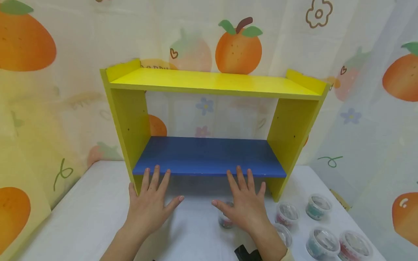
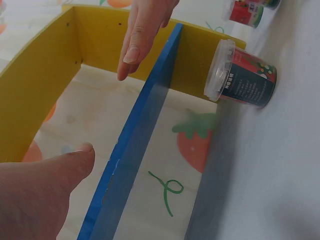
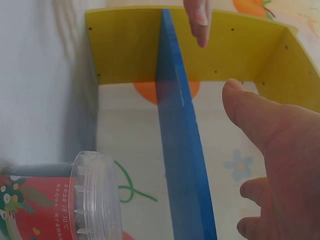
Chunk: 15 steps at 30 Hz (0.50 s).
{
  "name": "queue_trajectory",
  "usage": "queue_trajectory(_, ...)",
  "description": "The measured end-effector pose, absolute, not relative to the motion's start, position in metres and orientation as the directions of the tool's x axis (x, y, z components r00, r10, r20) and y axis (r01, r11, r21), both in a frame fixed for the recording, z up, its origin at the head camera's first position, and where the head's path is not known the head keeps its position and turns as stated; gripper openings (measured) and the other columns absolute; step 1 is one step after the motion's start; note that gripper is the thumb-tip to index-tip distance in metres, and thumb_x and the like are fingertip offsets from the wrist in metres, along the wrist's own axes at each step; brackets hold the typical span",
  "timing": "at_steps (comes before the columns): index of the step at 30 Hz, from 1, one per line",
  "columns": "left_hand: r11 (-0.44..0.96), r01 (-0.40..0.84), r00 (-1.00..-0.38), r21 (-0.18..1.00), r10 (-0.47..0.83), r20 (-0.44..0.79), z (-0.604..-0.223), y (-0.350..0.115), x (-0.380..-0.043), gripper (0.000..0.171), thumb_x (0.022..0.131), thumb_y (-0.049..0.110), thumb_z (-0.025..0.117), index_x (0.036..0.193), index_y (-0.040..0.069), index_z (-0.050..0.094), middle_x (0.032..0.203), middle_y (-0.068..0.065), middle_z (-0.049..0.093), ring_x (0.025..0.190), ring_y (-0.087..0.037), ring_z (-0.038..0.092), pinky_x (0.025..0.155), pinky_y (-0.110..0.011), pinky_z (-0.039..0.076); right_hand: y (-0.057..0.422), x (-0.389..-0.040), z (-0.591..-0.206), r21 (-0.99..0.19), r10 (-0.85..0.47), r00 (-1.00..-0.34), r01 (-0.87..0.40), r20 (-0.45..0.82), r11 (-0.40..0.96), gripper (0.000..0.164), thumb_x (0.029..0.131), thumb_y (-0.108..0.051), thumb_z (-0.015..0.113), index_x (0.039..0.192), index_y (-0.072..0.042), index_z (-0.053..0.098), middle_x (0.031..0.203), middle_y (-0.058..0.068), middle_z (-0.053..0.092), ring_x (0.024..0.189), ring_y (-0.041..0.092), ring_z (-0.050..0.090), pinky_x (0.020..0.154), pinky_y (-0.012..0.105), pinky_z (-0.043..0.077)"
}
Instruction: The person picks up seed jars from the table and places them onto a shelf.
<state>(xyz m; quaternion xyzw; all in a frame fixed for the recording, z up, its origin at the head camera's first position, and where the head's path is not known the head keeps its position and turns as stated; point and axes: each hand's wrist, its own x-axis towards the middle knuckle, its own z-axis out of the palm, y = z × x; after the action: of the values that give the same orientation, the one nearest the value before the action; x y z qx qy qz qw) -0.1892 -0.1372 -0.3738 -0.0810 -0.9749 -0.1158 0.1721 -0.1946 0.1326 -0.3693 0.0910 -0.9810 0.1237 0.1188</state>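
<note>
A small two-tier shelf stands on the white table, with yellow sides, a yellow top board point(image 1: 202, 81) and a blue lower board point(image 1: 209, 156). In the head view my left hand point(image 1: 148, 206) is spread, palm down, in front of the blue board's left part. My right hand point(image 1: 246, 208) is spread likewise before its right part. Both hold nothing, and their fingertips overlap the blue board's front edge in this view. Partly behind the right hand is a lidded plastic cup point(image 1: 226, 219); the right wrist view shows a cup point(image 3: 40, 205) with a red printed label close by.
Several more clear-lidded cups, such as one cup point(image 1: 318, 206), stand on the table point(image 1: 81, 217) at the right. A black object point(image 1: 246, 253) lies by the right forearm. Behind the shelf hangs a fruit-patterned cloth point(image 1: 196, 36).
</note>
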Motion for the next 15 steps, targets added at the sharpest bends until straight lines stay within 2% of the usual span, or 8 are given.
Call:
queue_trajectory(10, 0.959, 0.211, -0.934, 0.188, 0.142, 0.327, -0.380, -0.137, -0.198, 0.093, 0.087, 0.078, 0.042, 0.157, 0.019, 0.025, 0.164, -0.017, 0.014, 0.150, -0.044, 0.006, 0.104, -0.080, 0.006, 0.136, -0.201, -0.371, -0.229, -0.134, -0.962, -0.190, 0.239, 0.955, 0.098, 0.081, -0.078, 0.053, 0.158, -0.029, 0.018, 0.167, 0.003, 0.002, 0.152, 0.036, -0.004, 0.108, 0.077, -0.001)
queue_trajectory(15, 0.955, 0.222, -0.930, 0.196, 0.146, 0.338, -0.383, -0.135, -0.202, 0.092, 0.087, 0.076, 0.043, 0.157, 0.018, 0.026, 0.163, -0.018, 0.015, 0.150, -0.044, 0.006, 0.103, -0.081, 0.006, 0.141, -0.201, -0.373, -0.216, -0.132, -0.961, -0.186, 0.242, 0.959, 0.099, 0.080, -0.084, 0.045, 0.158, -0.030, 0.018, 0.166, 0.004, 0.004, 0.152, 0.036, -0.002, 0.108, 0.078, 0.002)
